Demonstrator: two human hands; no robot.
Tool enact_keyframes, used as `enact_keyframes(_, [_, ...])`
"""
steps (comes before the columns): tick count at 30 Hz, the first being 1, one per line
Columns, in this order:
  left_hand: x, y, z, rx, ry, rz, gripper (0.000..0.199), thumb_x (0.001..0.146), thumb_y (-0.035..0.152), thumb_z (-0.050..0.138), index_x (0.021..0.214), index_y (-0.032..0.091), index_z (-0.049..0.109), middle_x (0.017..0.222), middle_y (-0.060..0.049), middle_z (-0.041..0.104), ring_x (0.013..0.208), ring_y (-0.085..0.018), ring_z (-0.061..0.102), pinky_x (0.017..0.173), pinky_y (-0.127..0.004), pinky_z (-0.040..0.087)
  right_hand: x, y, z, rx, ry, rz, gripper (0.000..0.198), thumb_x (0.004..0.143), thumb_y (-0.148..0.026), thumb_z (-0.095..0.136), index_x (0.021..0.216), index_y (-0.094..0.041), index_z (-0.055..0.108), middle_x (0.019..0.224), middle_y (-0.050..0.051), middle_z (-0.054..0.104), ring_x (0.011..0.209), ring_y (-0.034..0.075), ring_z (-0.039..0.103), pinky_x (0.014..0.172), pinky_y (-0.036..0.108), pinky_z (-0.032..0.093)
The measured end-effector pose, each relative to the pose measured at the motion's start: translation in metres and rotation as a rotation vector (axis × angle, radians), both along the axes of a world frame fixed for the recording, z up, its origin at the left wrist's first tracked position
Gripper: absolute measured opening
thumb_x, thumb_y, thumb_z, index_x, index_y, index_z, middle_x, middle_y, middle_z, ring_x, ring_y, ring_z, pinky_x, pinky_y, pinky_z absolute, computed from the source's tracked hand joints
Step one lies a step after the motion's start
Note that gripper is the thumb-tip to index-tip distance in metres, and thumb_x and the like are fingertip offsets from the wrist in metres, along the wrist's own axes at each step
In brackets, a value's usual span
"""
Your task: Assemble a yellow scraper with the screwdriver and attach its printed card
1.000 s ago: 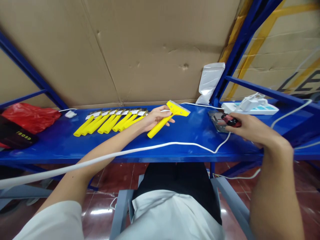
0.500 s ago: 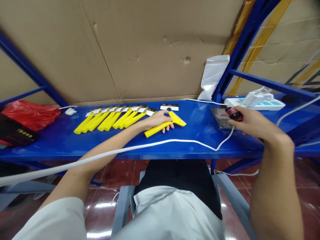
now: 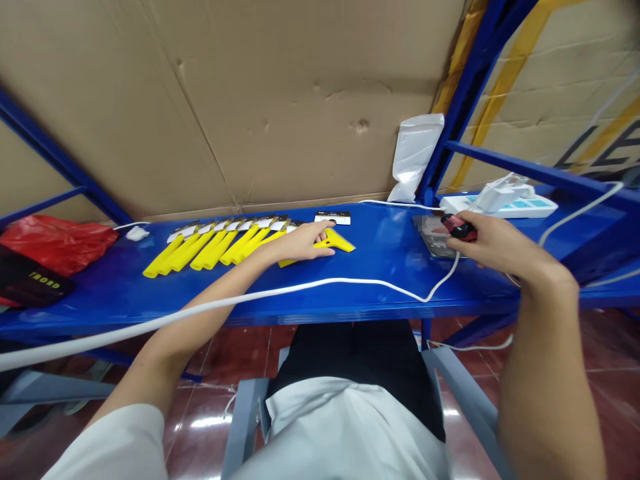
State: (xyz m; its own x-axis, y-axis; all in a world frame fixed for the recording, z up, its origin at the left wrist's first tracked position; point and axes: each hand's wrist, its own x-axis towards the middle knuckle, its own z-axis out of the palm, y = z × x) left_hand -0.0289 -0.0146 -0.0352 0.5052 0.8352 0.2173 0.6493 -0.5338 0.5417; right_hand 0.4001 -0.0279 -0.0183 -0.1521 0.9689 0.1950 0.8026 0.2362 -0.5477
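My left hand (image 3: 305,241) is closed around a yellow scraper (image 3: 341,241) low over the blue table. Its wide head points right, and my fingers and palm hide most of the handle. Just behind that hand lies a black-and-white header card (image 3: 334,218). To the left, several yellow scrapers (image 3: 207,253) with card tops lie in a slanted row. My right hand (image 3: 483,239) grips a short red-and-black handle (image 3: 459,227), which looks like a stubby screwdriver; its tip is not visible. Beneath that hand is a phone (image 3: 434,241), partly covered.
A white cable (image 3: 330,281) crosses in front of the table's near edge. A power strip (image 3: 540,208) with a charger stands at the back right, beside a white packet (image 3: 416,153) and a blue post. A red plastic bag (image 3: 65,243) and black box (image 3: 37,277) sit at left.
My left hand has rolled over the scraper, now covering more of its handle, and both shifted slightly left. My right hand keeps its grip on the red-and-black handle. The whole view has shifted a little.
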Motion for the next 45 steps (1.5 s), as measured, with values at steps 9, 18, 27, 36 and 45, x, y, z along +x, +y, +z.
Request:
enact_keyframes(9, [0.002,0.103,0.037,-0.004,0.163,0.094,0.058,0.078,0.048,0.095,0.124,0.016,0.081,0.135,-0.019,0.079,0.122,-0.034,0.072,0.108,-0.041,0.053,-0.002,-0.003,0.002,0.01,0.04,0.063,0.023,0.088,-0.04,0.07,0.104,-0.024,0.064,0.082,0.004,0.07,0.052,0.02,0.062,0.048,0.035,0.05])
enact_keyframes(18, [0.018,0.144,0.034,-0.218,0.193,0.064,0.053,0.06,0.05,0.101,0.097,0.019,0.078,0.105,-0.011,0.08,0.1,-0.028,0.07,0.091,-0.036,0.05,0.001,-0.004,0.002,0.023,0.098,0.098,0.026,0.085,-0.043,0.074,0.102,-0.025,0.066,0.078,0.003,0.067,0.052,0.021,0.062,0.043,0.034,0.051])
enact_keyframes(27, [0.034,0.089,0.06,0.057,0.137,-0.038,0.062,0.08,0.055,0.091,0.127,0.018,0.077,0.125,-0.015,0.074,0.117,-0.034,0.07,0.103,-0.042,0.053,0.002,-0.01,0.008,0.006,0.09,0.028,0.022,0.089,-0.036,0.072,0.106,-0.024,0.066,0.085,0.005,0.069,0.06,0.021,0.065,0.047,0.032,0.054])
enact_keyframes(36, [0.071,0.03,0.091,0.681,0.049,-0.165,0.058,0.103,0.054,0.073,0.151,0.022,0.067,0.149,-0.017,0.071,0.139,-0.037,0.067,0.122,-0.055,0.05,0.005,-0.01,0.006,0.024,0.074,0.028,0.022,0.09,-0.035,0.071,0.107,-0.023,0.065,0.085,0.004,0.068,0.06,0.019,0.067,0.044,0.027,0.05])
enact_keyframes(45, [0.078,0.012,0.096,0.956,0.124,-0.173,0.058,0.115,0.064,0.055,0.158,0.025,0.061,0.159,-0.018,0.071,0.15,-0.037,0.064,0.125,-0.059,0.045,0.008,-0.007,0.006,-0.001,0.047,0.027,0.02,0.095,-0.033,0.07,0.11,-0.023,0.063,0.081,0.001,0.065,0.051,0.018,0.066,0.045,0.031,0.055])
